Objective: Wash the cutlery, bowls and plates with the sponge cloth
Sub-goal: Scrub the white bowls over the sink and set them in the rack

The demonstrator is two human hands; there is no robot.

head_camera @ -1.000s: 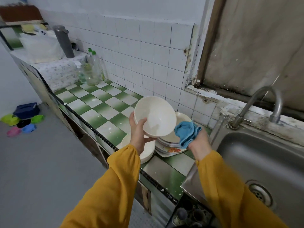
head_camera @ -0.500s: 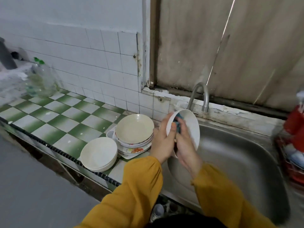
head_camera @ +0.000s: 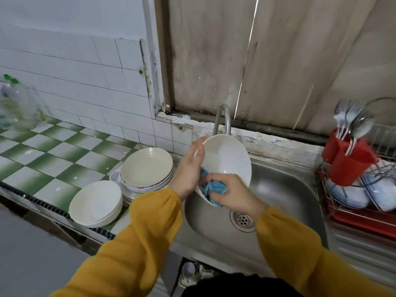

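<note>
Over the steel sink [head_camera: 285, 189] my left hand [head_camera: 189, 168] grips the rim of a white bowl [head_camera: 229, 159], tilted on its side with the inside facing me. My right hand [head_camera: 233, 191] holds the blue sponge cloth [head_camera: 214, 186] bunched against the bowl's lower inside edge. On the green-checked counter [head_camera: 53, 151] to the left stand a stack of white bowls [head_camera: 96, 202] and a stack of cream plates [head_camera: 147, 166]. Forks and spoons [head_camera: 351, 125] stand in a red holder [head_camera: 347, 161] at the right.
The tap [head_camera: 222, 118] curves over the sink just behind the bowl. A wire drying rack [head_camera: 364, 206] with white dishes on a red tray sits right of the sink. A clear bottle [head_camera: 17, 108] stands at the far left of the counter.
I carried the bowl from above the counter stacks over to the sink. My right hand brought the cloth into the bowl and has moved down to its lower edge.
</note>
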